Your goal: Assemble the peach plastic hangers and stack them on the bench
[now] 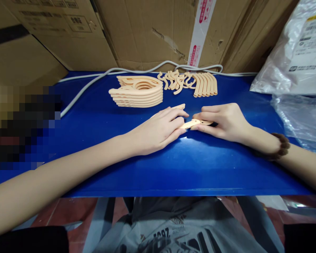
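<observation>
My left hand (158, 131) is closed over a beige plastic hanger body (189, 124), covering most of it; one end sticks out beyond the fingers. Pinched in the fingers of my right hand (225, 121) is a short beige hanger arm (205, 122), which meets that end. Whether the two are joined or only touching I cannot tell. Behind my hands lies a neat stack of beige hanger bodies (139, 100). Loose curved hanger hooks (176, 81) sit to its right, followed by a row of several bent hanger arms (205, 85).
The blue tabletop (152, 172) carries all of this. A white cable (100, 75) runs along its back, in front of tall cardboard boxes (152, 38). Clear plastic packaging (287, 63) with a printed label stands at the right. A grey printed garment (179, 228) shows below the front edge.
</observation>
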Available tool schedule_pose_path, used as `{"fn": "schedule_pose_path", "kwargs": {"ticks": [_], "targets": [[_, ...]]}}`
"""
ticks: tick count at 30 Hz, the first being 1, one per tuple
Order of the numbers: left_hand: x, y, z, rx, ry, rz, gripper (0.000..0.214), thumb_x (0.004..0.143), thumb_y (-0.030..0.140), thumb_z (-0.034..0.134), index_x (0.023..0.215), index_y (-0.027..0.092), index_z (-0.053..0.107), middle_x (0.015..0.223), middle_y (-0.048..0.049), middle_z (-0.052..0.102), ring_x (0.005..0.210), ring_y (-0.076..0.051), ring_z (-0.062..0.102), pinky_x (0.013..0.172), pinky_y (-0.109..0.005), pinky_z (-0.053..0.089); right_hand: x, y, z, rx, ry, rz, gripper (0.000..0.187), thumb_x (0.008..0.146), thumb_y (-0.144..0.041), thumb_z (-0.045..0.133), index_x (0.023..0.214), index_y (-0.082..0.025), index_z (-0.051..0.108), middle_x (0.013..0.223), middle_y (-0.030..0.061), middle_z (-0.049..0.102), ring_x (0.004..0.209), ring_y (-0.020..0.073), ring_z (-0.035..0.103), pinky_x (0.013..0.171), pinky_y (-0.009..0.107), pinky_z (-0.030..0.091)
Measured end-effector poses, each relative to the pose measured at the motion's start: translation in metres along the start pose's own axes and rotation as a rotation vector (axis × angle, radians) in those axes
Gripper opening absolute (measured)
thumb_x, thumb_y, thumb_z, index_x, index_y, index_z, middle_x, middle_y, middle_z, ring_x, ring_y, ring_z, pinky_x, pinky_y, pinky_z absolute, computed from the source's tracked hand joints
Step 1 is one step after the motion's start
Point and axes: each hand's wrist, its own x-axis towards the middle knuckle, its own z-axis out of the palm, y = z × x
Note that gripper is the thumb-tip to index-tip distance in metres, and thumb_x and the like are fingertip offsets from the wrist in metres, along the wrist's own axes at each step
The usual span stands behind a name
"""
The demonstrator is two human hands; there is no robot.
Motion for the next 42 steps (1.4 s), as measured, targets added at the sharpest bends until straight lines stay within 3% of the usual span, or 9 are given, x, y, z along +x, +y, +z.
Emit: {"fn": "schedule_pose_path", "kwargs": {"ticks": [11,17,21,26,30,35,42], "targets": [[0.001,0.000,0.000,-0.012,0.008,0.005,0.028,0.109,0.031,0.035,0.107,0.016,0.059,0.147,-0.0156,0.054,0.153,-0.028,0.034,0.124,-0.048,0.033,0.000,-0.002,-0.003,0.060,0.027,0.002,0.046,0.102,-0.055,0.049,0.094,-0.019,0.076,0.068,-0.0013,0.063,0.057,0.0090,0.055,0.053,0.026,0.028],[0.000,-0.001,0.002,0.008,-0.023,-0.003,0.026,0.108,0.030,0.037,0.104,0.017,0.059,0.147,-0.0146,0.054,0.153,-0.028,0.034,0.126,-0.051,0.030,0.001,-0.001,-0.003,0.098,-0.066,0.038,0.046,0.102,-0.057,0.047,0.094,-0.021,0.074,0.068,-0.0004,0.064,0.057,0.0112,0.056,0.055,0.027,0.029],[-0.001,0.000,0.002,-0.006,-0.022,0.015,0.026,0.108,0.030,0.036,0.104,0.017,0.058,0.146,-0.0157,0.053,0.153,-0.029,0.034,0.126,-0.051,0.030,0.001,-0.001,-0.004,0.033,-0.098,0.045,0.048,0.100,-0.059,0.046,0.078,-0.021,0.065,0.062,-0.0010,0.058,0.056,0.0126,0.053,0.053,0.029,0.026],[-0.001,0.004,-0.001,-0.141,-0.003,-0.004,0.028,0.109,0.036,0.034,0.103,0.020,0.056,0.143,-0.0139,0.057,0.152,-0.028,0.035,0.125,-0.054,0.029,0.001,-0.007,-0.005,-0.047,-0.093,-0.059,0.050,0.097,-0.057,0.044,0.060,-0.023,0.045,0.052,-0.0018,0.046,0.048,0.0125,0.042,0.051,0.030,0.024],[-0.001,0.005,-0.003,-0.246,0.068,-0.140,0.014,0.103,0.027,0.041,0.106,0.021,0.054,0.135,-0.0101,0.063,0.146,-0.029,0.044,0.124,-0.063,0.025,0.002,-0.013,-0.006,-0.103,-0.088,-0.175,0.054,0.098,-0.062,0.041,0.060,-0.024,0.044,0.051,-0.0019,0.045,0.048,0.0127,0.041,0.052,0.030,0.027],[0.001,0.003,-0.003,-0.329,0.122,-0.123,0.028,0.082,0.005,0.049,0.107,0.018,0.055,0.128,-0.0111,0.064,0.138,-0.025,0.053,0.113,-0.044,0.046,0.002,-0.014,-0.006,-0.143,-0.012,-0.280,0.058,0.097,-0.070,0.042,0.066,-0.022,0.051,0.055,-0.0019,0.048,0.051,0.0123,0.043,0.053,0.029,0.029],[0.001,0.000,-0.001,-0.326,0.155,-0.097,0.028,0.084,0.002,0.048,0.105,0.017,0.056,0.121,-0.0100,0.065,0.129,-0.026,0.059,0.102,-0.040,0.052,0.003,-0.011,-0.003,-0.167,0.072,-0.337,0.056,0.096,-0.069,0.048,0.072,-0.020,0.058,0.060,-0.0020,0.049,0.057,0.0133,0.044,0.056,0.029,0.033]]}}
